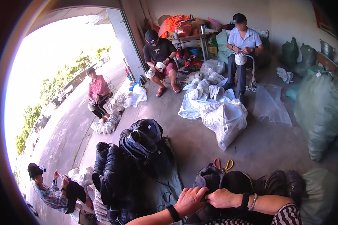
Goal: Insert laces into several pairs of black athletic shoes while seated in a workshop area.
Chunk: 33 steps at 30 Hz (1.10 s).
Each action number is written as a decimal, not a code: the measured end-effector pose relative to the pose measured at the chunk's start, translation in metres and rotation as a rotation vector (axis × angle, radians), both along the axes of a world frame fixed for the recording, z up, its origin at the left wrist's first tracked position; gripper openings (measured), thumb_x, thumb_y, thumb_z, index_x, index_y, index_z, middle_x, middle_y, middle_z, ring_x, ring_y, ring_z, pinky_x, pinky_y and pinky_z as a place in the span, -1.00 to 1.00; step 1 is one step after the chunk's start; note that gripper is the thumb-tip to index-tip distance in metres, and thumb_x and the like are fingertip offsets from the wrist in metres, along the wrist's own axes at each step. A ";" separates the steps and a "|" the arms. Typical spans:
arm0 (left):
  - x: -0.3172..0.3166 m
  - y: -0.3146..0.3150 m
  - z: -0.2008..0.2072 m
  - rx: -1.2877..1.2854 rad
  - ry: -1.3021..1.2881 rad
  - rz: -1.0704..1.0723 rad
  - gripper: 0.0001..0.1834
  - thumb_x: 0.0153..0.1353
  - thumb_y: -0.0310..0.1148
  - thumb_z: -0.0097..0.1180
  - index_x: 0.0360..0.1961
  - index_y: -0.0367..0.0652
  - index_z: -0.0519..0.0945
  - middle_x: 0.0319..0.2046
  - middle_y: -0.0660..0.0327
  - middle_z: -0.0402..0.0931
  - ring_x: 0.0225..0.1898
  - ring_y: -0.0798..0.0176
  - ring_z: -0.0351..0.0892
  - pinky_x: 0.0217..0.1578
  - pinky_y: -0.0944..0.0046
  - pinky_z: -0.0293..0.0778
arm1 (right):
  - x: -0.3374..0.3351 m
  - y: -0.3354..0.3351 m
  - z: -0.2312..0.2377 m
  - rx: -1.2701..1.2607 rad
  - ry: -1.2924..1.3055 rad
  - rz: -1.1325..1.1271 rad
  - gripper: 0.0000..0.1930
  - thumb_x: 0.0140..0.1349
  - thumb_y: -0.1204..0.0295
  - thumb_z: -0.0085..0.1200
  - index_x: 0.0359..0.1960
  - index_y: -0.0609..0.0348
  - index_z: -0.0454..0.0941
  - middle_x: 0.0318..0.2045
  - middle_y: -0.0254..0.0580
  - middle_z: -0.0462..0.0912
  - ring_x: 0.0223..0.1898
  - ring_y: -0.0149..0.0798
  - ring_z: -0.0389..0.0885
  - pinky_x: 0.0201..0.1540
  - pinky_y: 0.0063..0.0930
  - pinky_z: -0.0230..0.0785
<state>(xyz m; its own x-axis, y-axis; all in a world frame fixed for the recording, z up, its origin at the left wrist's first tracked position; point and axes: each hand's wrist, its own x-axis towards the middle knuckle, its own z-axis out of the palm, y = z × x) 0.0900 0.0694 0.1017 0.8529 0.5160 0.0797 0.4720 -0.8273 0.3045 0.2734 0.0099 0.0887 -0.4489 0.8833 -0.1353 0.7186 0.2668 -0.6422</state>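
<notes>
The dark cap sits at 5 o'clock. Left hand and right hand meet at its near edge; whether their fingers grip it, I cannot tell. A loose hold could let it slip; scissors at 1 o'clock might snag it. Concrete floor beyond; table near 12, green sack at 3.

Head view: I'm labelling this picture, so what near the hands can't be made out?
All in the head view:
What the left hand and right hand pinch, if anything: hidden by their fingers.
Lower ends of the red and yellow looped handles: hidden behind dark items.
Rest of the striped sleeve: cut off by the lower edge.
</notes>
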 end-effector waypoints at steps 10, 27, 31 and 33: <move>0.018 0.017 0.029 -0.195 0.427 -0.107 -0.61 0.10 -0.08 0.14 -0.17 -0.08 0.39 -0.44 0.14 0.59 -0.35 0.03 0.62 -0.35 0.05 0.48 | 0.004 0.007 -0.001 -0.391 0.316 -0.189 -0.66 0.37 0.22 -0.16 -0.36 0.24 0.51 -0.67 -0.17 0.56 -0.72 -0.29 0.52 -0.57 -0.42 0.39; -0.005 0.011 -0.019 -0.034 -0.244 -0.201 -0.71 -0.09 -0.20 0.33 -0.50 -0.07 0.46 -0.60 0.27 0.49 -0.49 0.17 0.57 -0.31 0.23 0.47 | 0.005 0.020 -0.013 0.145 0.035 0.096 -0.86 0.14 0.42 -0.04 -0.32 0.19 0.49 -0.49 0.04 0.62 -0.46 0.08 0.63 -0.46 -0.15 0.47; -0.007 0.005 -0.019 -0.082 -0.178 -0.087 -0.72 -0.04 -0.18 0.33 -0.45 -0.06 0.51 -0.61 0.29 0.49 -0.48 0.19 0.57 -0.32 0.24 0.46 | 0.047 0.049 0.029 0.510 -0.134 -0.220 -0.87 0.19 0.39 0.05 -0.29 0.13 0.42 -0.50 -0.11 0.61 -0.45 -0.06 0.65 -0.46 -0.27 0.46; 0.008 0.005 -0.009 -0.090 -0.168 -0.085 -0.74 -0.02 -0.18 0.32 -0.40 -0.05 0.54 -0.62 0.29 0.48 -0.47 0.20 0.57 -0.33 0.24 0.45 | 0.071 0.048 0.059 0.640 -0.067 -0.248 -0.85 0.15 0.43 0.10 -0.27 0.09 0.42 -0.49 -0.11 0.61 -0.47 -0.06 0.64 -0.47 -0.30 0.46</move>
<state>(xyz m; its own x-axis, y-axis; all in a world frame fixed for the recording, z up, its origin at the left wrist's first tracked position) 0.0976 0.0748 0.0931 0.8721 0.4544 0.1814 0.3383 -0.8279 0.4472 0.3447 0.0579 0.1481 -0.2321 0.8740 0.4269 0.8398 0.4015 -0.3654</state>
